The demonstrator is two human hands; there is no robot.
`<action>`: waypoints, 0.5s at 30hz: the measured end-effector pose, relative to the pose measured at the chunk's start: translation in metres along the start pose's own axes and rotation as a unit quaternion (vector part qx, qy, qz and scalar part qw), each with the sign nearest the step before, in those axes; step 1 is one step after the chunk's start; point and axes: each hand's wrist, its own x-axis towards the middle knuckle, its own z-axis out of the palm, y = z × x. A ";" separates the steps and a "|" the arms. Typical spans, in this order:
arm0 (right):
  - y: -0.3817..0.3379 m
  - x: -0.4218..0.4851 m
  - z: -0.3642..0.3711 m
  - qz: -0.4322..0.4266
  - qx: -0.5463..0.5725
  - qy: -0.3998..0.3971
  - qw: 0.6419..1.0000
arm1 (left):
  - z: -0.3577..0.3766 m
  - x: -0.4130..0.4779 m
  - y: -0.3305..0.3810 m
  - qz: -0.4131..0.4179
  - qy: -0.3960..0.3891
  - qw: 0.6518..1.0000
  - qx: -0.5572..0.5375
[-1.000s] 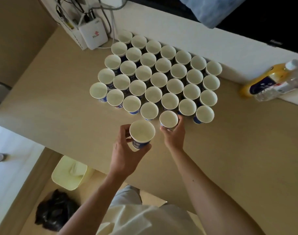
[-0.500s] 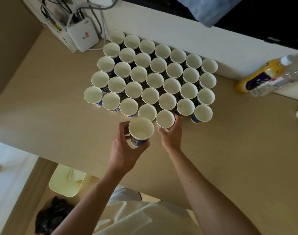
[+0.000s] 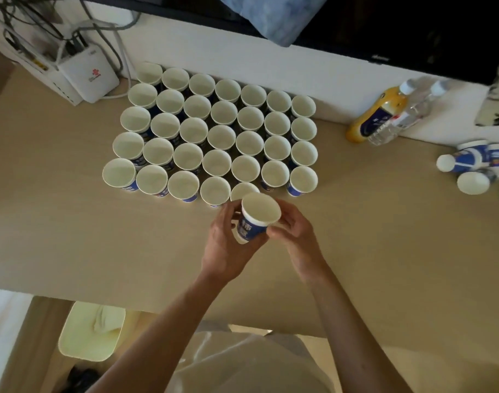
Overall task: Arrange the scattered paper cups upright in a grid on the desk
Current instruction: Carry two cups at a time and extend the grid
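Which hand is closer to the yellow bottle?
Right. The right hand sits on the side of the held cup that faces the yellow bottle; the left hand grips the cup's other side, farther from the bottle.

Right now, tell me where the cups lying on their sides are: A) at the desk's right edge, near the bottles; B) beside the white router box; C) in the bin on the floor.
A: the toppled cups lie at the right edge of the desk, close to the bottles.
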 end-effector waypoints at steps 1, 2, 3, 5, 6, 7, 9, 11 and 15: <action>-0.005 -0.002 0.000 -0.006 -0.009 -0.020 1.000 | 0.006 0.002 0.002 0.018 -0.011 1.000 0.001; -0.009 -0.004 0.000 -0.008 -0.014 -0.017 1.000 | 0.011 0.003 0.005 0.032 -0.021 0.999 0.005; -0.010 -0.006 -0.001 -0.011 -0.014 0.001 1.000 | 0.016 0.003 0.007 0.041 -0.032 0.999 0.010; -0.009 -0.006 -0.002 -0.016 -0.014 0.038 0.999 | 0.022 0.004 0.010 0.051 -0.049 0.997 0.024; -0.006 -0.007 -0.004 -0.017 -0.017 0.053 0.998 | 0.023 0.004 0.008 0.054 -0.059 0.996 0.029; -0.003 -0.007 -0.005 -0.020 -0.018 0.065 0.998 | 0.023 0.005 0.006 0.055 -0.067 0.996 0.035; 0.004 -0.007 -0.009 -0.018 -0.017 0.099 0.995 | 0.019 0.003 0.000 0.043 -0.073 0.995 0.057; 0.012 -0.004 -0.011 -0.015 -0.017 0.143 0.989 | 0.011 0.001 -0.008 0.021 -0.070 0.995 0.073; 0.034 0.008 -0.010 0.001 -0.027 0.198 0.980 | -0.003 -0.004 -0.020 -0.015 -0.055 0.995 0.078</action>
